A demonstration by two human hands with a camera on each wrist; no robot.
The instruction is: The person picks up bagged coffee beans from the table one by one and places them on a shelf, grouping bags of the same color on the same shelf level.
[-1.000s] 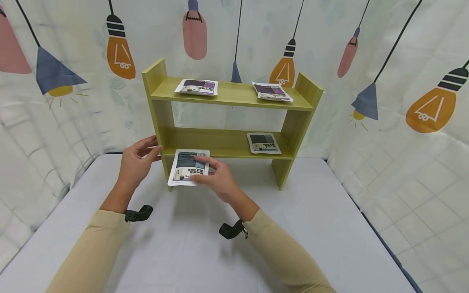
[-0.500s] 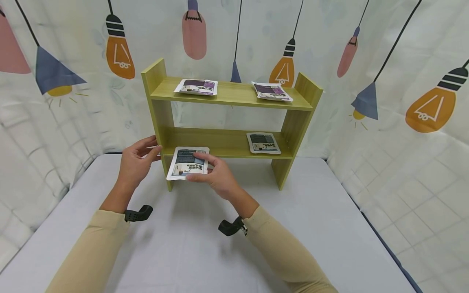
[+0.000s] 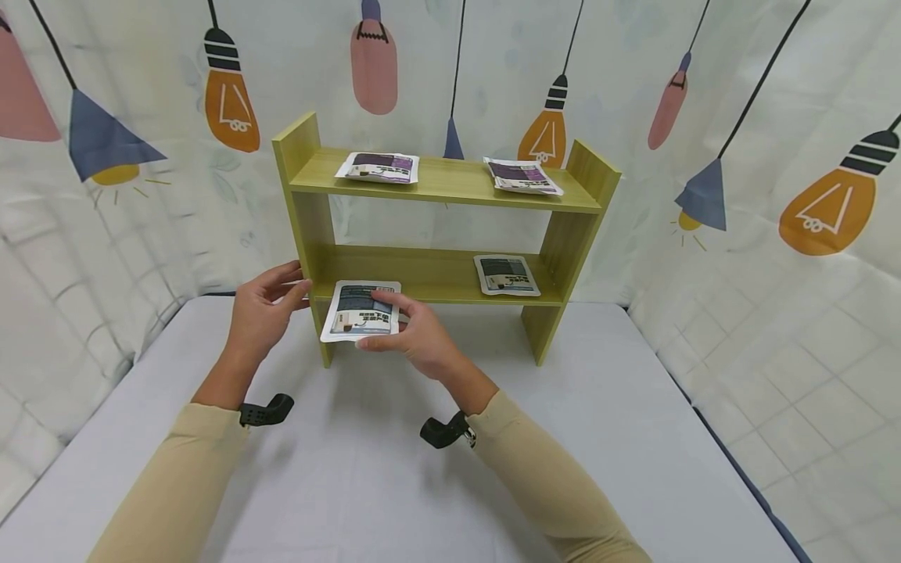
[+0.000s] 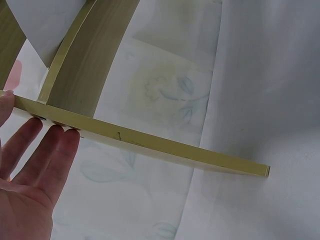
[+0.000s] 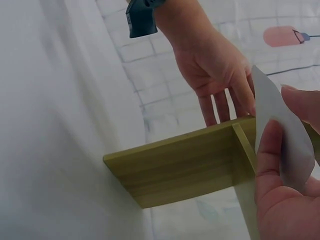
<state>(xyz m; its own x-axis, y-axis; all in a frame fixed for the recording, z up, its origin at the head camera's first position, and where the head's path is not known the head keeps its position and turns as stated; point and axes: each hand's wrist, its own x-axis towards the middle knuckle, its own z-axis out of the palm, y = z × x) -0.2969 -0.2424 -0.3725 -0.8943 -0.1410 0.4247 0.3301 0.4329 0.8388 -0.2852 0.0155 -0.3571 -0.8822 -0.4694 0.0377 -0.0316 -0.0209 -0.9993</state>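
My right hand (image 3: 428, 340) pinches a flat white-bordered pouch (image 3: 352, 311) with a dark blue label, fingers on top and thumb at its near right corner. The pouch overlaps the left front edge of the lower board of a yellow-green wooden shelf (image 3: 422, 270). From the right wrist view, the pouch's plain pale underside (image 5: 290, 142) shows between thumb and fingers. My left hand (image 3: 263, 309) holds the shelf's left side panel, its thumb at the front edge. In the left wrist view, the fingertips (image 4: 70, 137) lie against the panel's outer face.
A similar dark-labelled pouch (image 3: 507, 275) lies at the right of the lower board. On the top board are purple-labelled pouches, one left (image 3: 380, 168) and one right (image 3: 522, 177). The shelf stands on a white-covered table (image 3: 394, 469), before a patterned curtain (image 3: 422, 62).
My right hand has moved the pouch slightly forward and left, toward the lower board, and its near edge has come up. My left hand stays at the side panel.
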